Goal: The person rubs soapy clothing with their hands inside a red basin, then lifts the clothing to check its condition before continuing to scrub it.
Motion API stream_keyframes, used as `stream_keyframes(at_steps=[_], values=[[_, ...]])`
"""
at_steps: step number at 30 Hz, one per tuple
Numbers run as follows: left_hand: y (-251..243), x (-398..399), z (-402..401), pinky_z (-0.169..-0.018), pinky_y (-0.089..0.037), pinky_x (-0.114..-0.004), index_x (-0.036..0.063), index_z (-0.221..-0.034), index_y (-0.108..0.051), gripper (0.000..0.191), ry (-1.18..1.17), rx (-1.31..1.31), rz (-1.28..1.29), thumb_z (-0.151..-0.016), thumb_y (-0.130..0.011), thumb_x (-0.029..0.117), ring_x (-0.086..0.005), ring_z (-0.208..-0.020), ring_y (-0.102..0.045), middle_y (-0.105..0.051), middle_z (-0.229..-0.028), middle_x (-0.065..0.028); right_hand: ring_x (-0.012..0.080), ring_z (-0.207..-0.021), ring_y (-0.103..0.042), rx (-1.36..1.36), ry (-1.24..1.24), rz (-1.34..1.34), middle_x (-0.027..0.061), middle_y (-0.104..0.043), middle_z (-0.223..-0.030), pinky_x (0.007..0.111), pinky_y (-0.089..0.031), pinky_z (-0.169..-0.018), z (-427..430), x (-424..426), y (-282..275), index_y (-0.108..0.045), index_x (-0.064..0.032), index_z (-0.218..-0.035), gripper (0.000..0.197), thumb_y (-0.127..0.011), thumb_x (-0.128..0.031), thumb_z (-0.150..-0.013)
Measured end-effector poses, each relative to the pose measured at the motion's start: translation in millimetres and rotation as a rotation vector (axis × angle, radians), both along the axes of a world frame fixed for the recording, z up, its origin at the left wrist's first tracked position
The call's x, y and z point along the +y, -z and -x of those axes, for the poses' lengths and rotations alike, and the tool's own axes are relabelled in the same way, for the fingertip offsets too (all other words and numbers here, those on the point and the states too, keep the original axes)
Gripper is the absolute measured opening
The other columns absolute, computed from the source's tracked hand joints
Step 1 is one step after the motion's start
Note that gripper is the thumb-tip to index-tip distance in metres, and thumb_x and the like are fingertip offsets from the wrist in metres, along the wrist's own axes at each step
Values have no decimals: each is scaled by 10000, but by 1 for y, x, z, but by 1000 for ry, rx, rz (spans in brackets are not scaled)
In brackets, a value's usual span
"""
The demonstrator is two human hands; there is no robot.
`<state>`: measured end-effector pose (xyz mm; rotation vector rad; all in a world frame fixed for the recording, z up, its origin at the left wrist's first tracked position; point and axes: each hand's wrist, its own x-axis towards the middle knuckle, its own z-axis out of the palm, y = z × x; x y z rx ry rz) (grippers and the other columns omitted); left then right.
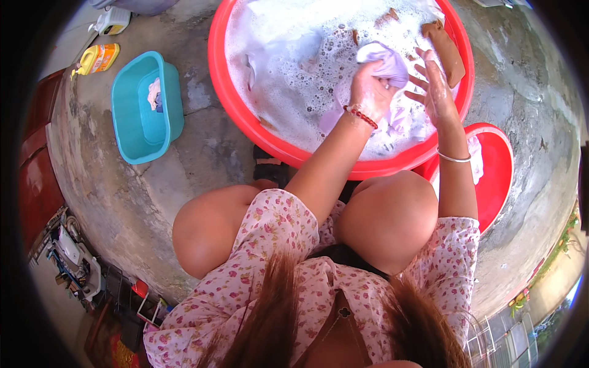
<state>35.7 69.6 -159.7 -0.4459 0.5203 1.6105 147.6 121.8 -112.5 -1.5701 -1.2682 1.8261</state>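
Observation:
My left hand (373, 89), with a red beaded bracelet at the wrist, grips a bunched lavender cloth (391, 69) above the suds. More pale purple fabric (399, 120) trails below it in the foamy water. To its right, my right hand (435, 89) is raised with fingers spread and holds nothing; it wears a silver bangle. Both hands are wet with foam, over a large red plastic basin (285, 154) full of soapy water. A brown cloth (448, 53) lies against the basin's right inner wall. Whitish fabric and small brown pieces show through the bubbles.
A turquoise plastic tub (122, 110) with small garments (155, 94) stands left on the concrete floor (193, 133). Beyond it are a yellow detergent bottle (102, 57) and a white jug (112, 20). A smaller red basin (497, 184) with pale fabric (476, 158) sits by my right forearm.

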Motion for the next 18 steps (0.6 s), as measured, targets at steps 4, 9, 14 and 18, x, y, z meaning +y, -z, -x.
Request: stream_keyframes(at_steps=[4,9,14,18], values=[[-17,-19,-41,-888,-381,-414,12,-1066,-449,351,197,-102,-142,-788,-464,226,-244,-965,-480,-503,-1037,-127,165,-633,-596,-508,-95,-262,116,-622,-721,263,-463,-581,-6,8,13,-577,22,-973,288,-609,-156,-748],[-1,-22,-40,-907,-365,-438,81,-1219,-373,532,408,-539,317,-824,-437,432,-254,-1065,-442,-441,-1176,-99,221,-607,-607,-502,-192,-872,178,-614,-740,312,-472,-553,-12,-12,30,-575,42,-957,226,-545,-78,-767],[31,-18,-9,-850,-423,-388,53,-1044,-509,404,407,-323,-237,-872,-395,399,-227,-926,-526,-555,-989,-97,271,-578,-579,-194,-546,-892,156,-590,-710,307,-448,-514,28,-65,-28,-611,-19,-807,194,-644,-192,-726],[19,-13,-38,-822,-447,-355,59,-1018,-539,336,247,-401,-177,-887,-397,333,-219,-844,-562,-590,-908,-82,298,-658,-587,-593,-387,-928,210,-590,-744,343,-460,-602,4,-24,2,-606,29,-841,261,-671,-175,-692]])
